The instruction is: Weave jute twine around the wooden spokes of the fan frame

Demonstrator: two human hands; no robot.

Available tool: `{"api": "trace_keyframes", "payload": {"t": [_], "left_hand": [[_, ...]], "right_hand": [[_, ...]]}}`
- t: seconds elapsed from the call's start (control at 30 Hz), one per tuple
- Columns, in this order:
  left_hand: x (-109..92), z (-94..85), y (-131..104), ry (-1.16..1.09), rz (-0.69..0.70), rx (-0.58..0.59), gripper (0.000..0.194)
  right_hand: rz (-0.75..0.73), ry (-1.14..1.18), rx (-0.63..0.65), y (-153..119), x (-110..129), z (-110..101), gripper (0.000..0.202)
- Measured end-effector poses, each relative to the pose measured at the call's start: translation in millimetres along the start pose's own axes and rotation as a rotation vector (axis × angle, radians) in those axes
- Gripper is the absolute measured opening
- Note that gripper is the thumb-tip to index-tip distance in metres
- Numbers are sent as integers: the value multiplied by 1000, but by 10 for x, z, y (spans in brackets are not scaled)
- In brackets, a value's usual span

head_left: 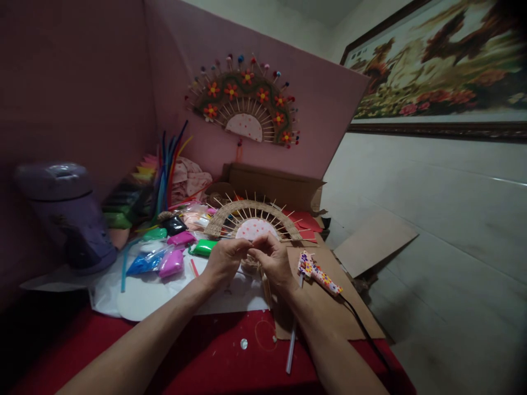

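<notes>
Left hand and right hand meet, fingertips pinched—any hold unclear. Just beyond, the half-round fan has band, sticks and dotted centre—but no visible flowers like the mounted fan's.

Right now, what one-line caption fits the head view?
Left hand and right hand meet before a half-round fan frame, flower-patterned glue gun on the right.

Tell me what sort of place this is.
Probably a craft corner in a home: bagged coloured clay, a flower-patterned glue gun and a half-made fan share the table.
</notes>
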State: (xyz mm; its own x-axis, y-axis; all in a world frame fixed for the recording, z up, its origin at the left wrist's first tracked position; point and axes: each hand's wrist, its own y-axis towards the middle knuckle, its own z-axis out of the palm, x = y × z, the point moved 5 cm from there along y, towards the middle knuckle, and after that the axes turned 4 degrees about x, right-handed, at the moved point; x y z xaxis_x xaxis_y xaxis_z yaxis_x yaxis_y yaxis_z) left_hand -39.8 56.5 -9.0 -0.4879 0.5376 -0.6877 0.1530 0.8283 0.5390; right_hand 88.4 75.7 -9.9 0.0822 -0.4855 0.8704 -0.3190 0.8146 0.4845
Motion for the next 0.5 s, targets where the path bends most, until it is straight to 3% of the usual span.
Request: {"api": "trace_keyframes", "payload": {"t": [0.3,0.4,0.5], "left_hand": [[31,-40,12,58,5,28,15],[30,-38,27,-87,-60,36,12],[44,2,47,-385,-200,61,4]], "right_hand": [[-36,-147,-17,-15,24,-10,9],[9,-153,-4,-17,24,-13,10],[117,47,49,-7,-6,5,14]]}}
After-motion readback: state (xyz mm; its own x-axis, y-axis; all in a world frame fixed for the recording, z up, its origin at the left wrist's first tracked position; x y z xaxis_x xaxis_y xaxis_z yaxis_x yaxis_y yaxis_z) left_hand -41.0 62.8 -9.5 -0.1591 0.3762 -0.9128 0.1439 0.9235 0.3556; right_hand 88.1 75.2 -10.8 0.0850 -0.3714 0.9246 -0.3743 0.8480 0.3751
